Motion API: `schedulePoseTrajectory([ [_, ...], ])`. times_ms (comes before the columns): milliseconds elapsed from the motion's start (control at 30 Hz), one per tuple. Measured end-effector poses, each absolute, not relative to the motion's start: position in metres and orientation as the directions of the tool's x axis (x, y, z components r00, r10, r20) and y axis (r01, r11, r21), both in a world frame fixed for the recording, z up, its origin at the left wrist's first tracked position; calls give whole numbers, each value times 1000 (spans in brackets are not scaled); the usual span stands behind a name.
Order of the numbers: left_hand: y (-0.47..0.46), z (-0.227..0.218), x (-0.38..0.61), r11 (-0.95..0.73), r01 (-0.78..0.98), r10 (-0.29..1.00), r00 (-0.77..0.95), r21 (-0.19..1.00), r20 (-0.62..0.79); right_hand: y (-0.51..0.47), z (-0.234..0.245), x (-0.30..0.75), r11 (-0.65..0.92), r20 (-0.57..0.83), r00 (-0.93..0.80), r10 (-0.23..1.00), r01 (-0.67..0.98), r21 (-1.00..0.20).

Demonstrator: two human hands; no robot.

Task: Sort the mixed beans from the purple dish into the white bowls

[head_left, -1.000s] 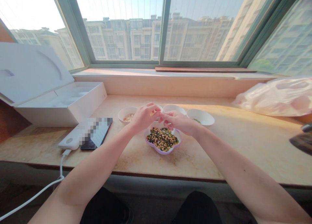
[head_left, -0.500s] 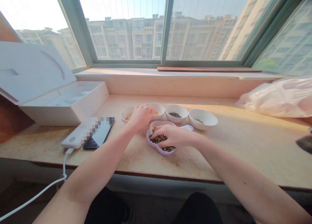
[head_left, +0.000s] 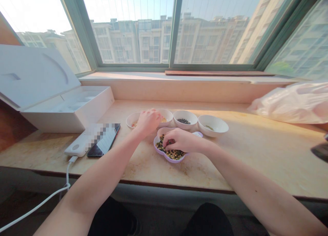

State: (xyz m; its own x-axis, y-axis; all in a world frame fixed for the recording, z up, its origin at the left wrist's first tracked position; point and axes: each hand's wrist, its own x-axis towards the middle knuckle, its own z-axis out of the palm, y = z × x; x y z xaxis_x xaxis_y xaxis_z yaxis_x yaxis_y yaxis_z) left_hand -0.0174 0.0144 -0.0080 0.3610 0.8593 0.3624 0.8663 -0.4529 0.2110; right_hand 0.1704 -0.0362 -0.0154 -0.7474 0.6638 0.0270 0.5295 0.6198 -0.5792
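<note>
Bright daylight from window (head_left: 132, 27), sky (head_left: 33, 10) blown out, edges bowed.

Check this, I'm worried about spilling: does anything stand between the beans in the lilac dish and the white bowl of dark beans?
Only the raised rim of the lilac dish does; the white bowl sits right behind it. The left hand hovers to the left, and the right hand is in the beans.

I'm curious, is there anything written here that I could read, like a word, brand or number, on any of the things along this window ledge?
No word, brand or number can be read anywhere.
The phone: a pixelated patch hides whatever it shows.
The white power bank: only a small round mark, no legible text.
The white box: no readable print.
The plastic bag: no readable print.
</note>
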Motion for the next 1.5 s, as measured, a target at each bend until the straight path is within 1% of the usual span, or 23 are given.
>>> schedulePoseTrajectory([
  [267,14,-9,-20,-484,843,834,362,236,416,-35,-13,174,554,36,-691,722,546,-628],
  [367,15,-11,-21,-509,813,816,352,282,459,-34,-10,176,468,46,-620,783,539,-700],
  [433,15,-12,-19,-544,769,794,344,335,501,-32,-8,179,379,53,-573,818,468,-798],
  [500,12,-12,-16,-602,691,762,349,400,545,-29,-7,181,262,47,-521,852,347,-901],
  [600,3,-9,-11,-707,521,698,408,477,589,-25,-6,183,98,21,-426,904,161,-982],
  [667,-3,-7,-9,-750,430,660,446,502,604,-24,-7,182,44,16,-384,923,66,-997],
  [767,-8,-5,-7,-771,364,636,474,522,609,-23,-9,180,13,15,-361,932,-7,-1000],
  [833,-9,-6,-6,-766,362,642,472,531,604,-24,-9,178,7,18,-349,937,-34,-999],
  [967,-8,-9,-4,-721,421,693,430,551,579,-25,-9,177,-1,17,-350,937,-52,-999],
  [1067,-7,-9,-4,-695,458,719,439,554,539,-23,-9,178,-2,8,-328,945,-29,-1000],
  [1200,-3,-8,-8,-672,536,738,427,511,523,-19,-11,180,21,11,-299,954,31,-999],
  [1267,0,-8,-11,-636,619,760,397,461,515,-18,-11,181,46,13,-275,961,114,-992],
  [1300,2,-8,-13,-612,666,771,383,427,508,-18,-10,182,68,15,-270,963,190,-979],
  [1367,7,-8,-16,-563,752,790,368,343,490,-20,-9,183,181,57,-306,950,392,-902],
  [1433,12,-9,-19,-522,815,803,372,251,465,-24,-8,183,371,130,-423,897,557,-743],
  [1500,15,-9,-21,-492,855,817,389,164,425,-29,-8,181,535,145,-571,808,608,-587],
])
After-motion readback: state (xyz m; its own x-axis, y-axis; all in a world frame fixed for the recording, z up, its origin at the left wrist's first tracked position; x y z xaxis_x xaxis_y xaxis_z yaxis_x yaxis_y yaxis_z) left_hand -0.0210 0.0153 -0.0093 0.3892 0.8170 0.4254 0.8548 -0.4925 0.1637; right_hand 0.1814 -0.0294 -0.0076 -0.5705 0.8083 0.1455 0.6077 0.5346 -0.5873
